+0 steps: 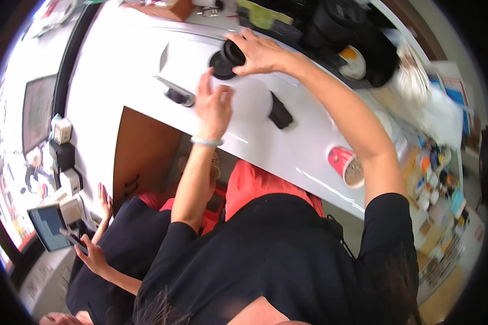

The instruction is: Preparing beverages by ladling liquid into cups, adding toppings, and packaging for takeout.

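Observation:
My right hand (260, 50), at the far side of the white counter (268, 142), grips a round black lid-like piece (233, 53). Directly under and beside it is another round black piece (222, 67). My left hand (214, 107) hovers just nearer to me with its fingers apart and blurred; nothing shows in it. A translucent white round thing (251, 99) lies right of my left hand, touching or close to a black folded item (280, 110). Left of my left hand is a white box (183, 61) with a dark-fronted small device (179, 97) at its near edge.
A red patterned paper cup (345, 166) lies tilted near my right forearm. Black equipment (349, 36) stands at the back right, and many small items (433, 178) crowd the far right. To my left, a co-worker's hand (91, 256) holds a phone (74, 240) near a monitor (49, 227).

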The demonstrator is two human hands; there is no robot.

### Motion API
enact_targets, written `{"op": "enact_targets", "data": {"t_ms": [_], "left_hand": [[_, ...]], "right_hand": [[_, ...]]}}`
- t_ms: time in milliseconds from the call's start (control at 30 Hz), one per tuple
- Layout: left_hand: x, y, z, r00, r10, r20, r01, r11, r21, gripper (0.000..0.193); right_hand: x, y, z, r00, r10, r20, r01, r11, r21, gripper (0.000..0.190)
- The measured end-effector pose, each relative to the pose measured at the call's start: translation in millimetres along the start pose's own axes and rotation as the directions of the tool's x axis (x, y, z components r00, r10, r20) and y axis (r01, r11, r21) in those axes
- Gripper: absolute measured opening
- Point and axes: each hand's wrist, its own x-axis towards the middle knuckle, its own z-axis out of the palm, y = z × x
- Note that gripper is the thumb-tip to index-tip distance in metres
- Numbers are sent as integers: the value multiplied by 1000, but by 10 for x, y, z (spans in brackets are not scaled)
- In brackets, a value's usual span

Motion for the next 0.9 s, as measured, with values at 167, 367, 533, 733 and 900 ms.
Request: {"op": "enact_targets", "data": {"t_ms": [167,367,533,733,900], "left_hand": [[-167,844,-826,914,215,345,-174,974,-145,6],[-777,1627,-355,430,700,570,-211,692,-690,11],[-833,2443,-200,529,682,504,-172,668,-724,8],[-644,2547,-115,769,509,386,-168,745,-646,18],[-462,2518,-60,850,251,464,34,851,-523,29]], "right_hand": [[-1117,-430,-1285,922,-97,-375,118,992,32,83],[-2927,-708,-1674,755,160,-636,-90,986,142,90],[-4030,-674,-1285,526,317,-789,-82,943,324,82],[-4507,-780,-723,467,366,-805,-248,928,277,96],[-4183,-933,-356,551,377,-745,-340,916,212,96]]}}
